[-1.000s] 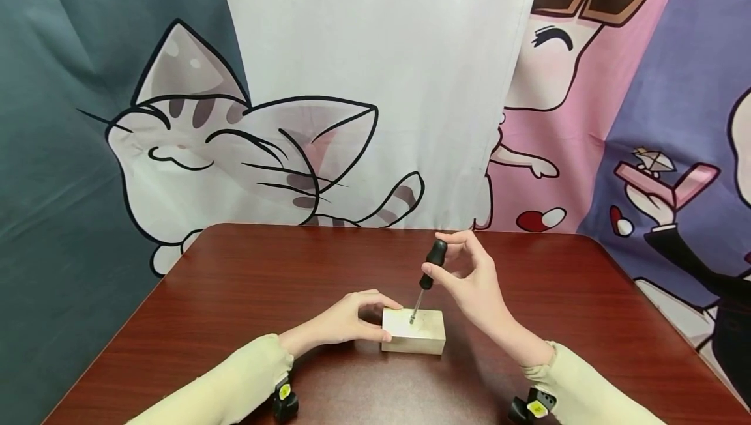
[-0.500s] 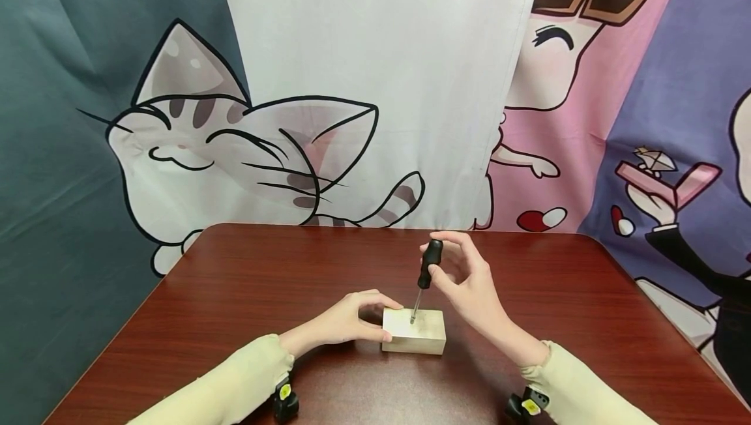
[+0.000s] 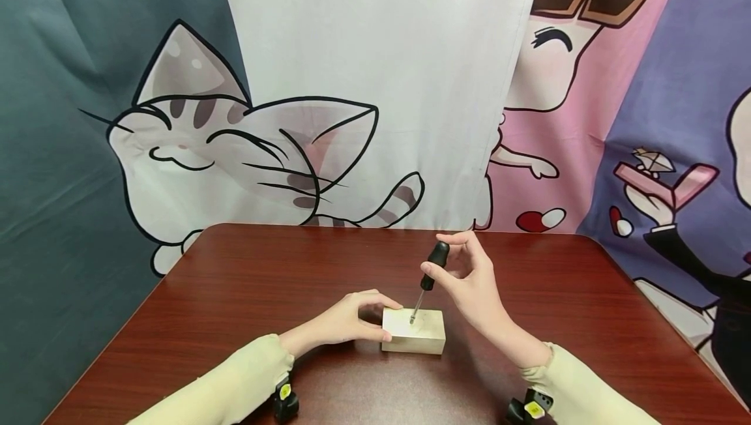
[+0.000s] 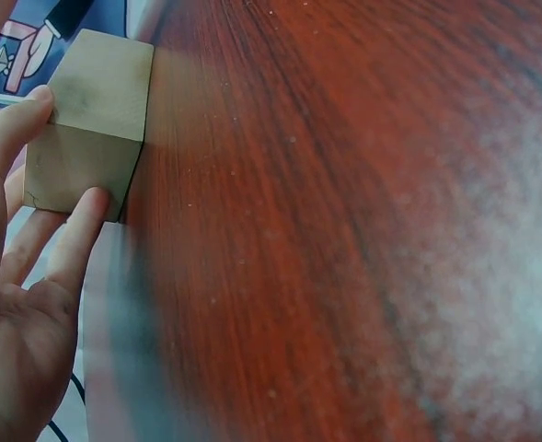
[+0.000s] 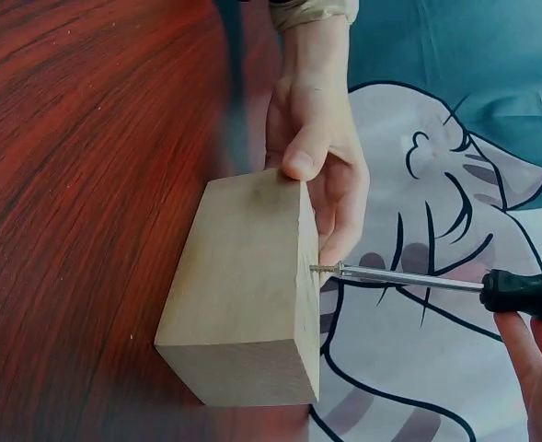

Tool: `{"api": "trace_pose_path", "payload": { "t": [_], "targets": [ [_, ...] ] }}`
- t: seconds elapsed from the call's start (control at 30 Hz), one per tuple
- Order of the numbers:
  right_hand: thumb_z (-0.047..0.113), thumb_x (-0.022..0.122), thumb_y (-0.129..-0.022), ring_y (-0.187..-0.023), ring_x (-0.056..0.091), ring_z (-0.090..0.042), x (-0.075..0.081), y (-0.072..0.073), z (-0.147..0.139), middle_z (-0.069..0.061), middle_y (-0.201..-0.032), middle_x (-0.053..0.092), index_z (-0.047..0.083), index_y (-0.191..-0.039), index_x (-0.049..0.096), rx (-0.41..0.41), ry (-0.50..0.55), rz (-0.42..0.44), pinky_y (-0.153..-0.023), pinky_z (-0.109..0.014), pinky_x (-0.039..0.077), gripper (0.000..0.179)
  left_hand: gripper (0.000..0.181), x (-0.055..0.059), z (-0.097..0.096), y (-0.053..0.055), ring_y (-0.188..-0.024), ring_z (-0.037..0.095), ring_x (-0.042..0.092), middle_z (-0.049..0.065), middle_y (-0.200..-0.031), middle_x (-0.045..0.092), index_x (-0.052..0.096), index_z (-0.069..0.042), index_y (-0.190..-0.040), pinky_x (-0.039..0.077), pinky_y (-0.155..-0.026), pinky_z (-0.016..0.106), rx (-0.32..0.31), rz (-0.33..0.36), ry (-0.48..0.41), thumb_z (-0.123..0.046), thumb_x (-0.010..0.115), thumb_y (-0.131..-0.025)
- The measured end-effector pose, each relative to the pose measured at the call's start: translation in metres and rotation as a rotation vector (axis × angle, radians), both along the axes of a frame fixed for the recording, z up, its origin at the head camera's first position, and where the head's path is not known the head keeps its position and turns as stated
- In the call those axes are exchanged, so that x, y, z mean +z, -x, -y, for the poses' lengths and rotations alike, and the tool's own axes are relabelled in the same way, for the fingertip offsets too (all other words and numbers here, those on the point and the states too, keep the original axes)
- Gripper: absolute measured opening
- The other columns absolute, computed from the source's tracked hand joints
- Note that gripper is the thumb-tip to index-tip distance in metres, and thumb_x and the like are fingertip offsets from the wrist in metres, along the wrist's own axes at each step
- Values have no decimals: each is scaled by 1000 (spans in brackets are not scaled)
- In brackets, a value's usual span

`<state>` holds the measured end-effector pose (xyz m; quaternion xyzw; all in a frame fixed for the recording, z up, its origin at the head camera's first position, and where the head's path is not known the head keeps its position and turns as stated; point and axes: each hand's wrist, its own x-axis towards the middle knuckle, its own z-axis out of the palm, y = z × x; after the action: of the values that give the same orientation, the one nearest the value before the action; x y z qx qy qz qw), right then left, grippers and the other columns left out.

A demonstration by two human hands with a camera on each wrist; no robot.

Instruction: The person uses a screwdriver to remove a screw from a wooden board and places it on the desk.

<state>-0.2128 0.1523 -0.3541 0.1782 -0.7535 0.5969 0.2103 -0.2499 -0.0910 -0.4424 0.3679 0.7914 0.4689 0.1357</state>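
A pale wooden block (image 3: 414,340) lies on the dark red table. My left hand (image 3: 352,319) grips its left end, thumb on the near side and fingers at the far side and end face. My right hand (image 3: 474,281) pinches the black handle of a screwdriver (image 3: 435,262) between thumb and fingers. The screwdriver leans to the right, its shaft running down to the block's top. In the right wrist view, the tip meets the head of a screw (image 5: 324,269), whose threaded shank stands partly out of the wood.
The glossy wood-grain table (image 3: 264,281) spreads around the block on all sides. Behind it hangs a cloth backdrop (image 3: 375,53) printed with a cartoon cat and figures. Each wrist wears a small black camera (image 3: 285,402).
The screwdriver's handle tipped left toward upright, then leaned right again, with my right hand's fingers shifting along with it. My left hand and the block stay in place.
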Motion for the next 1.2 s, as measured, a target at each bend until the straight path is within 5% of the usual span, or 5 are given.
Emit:
{"api": "trace_pose_path", "payload": {
  "t": [0.27,0.57,0.73,0.9,1.2],
  "targets": [
    [3,76,-85,-86,72,-10,-1,4,-7,6,-102,72,12,-128,60,126,16,14,-72,-28,60,47,44,1,-1,0,-105,7,66,-3,-113,66,66,-28,-124,52,-95,30,2,17,-12,-29,81,-83],
    [-4,55,-97,-103,70,-19,-5,4,-9,-3,-121,67,7,-140,43,323,-15,-85,-83,-33,60,46,45,3,-1,-1,-105,7,66,-4,-113,65,66,-29,-124,52,-95,29,15,22,-10,-29,81,-83],
    [0,64,-93,-100,70,-8,-7,-1,-5,0,-126,64,8,-135,45,171,-26,-100,-78,-26,60,47,45,2,-1,0,-105,6,66,-5,-113,65,66,-31,-124,51,-95,27,21,16,-5,-30,82,-82],
    [7,78,-84,-76,67,-5,-8,-4,1,-4,-106,64,15,-132,52,-52,-75,-100,-62,-23,58,55,45,3,0,0,-105,6,66,-5,-114,66,65,-30,-124,51,-96,26,18,7,-8,-30,82,-82],
    [4,78,-82,-69,65,-8,-3,-4,1,-9,-92,67,18,-128,57,-39,-28,-18,-56,-23,54,52,45,1,0,0,-105,6,66,-5,-113,66,65,-30,-125,51,-95,27,12,11,-6,-30,81,-83]
  ]
}}
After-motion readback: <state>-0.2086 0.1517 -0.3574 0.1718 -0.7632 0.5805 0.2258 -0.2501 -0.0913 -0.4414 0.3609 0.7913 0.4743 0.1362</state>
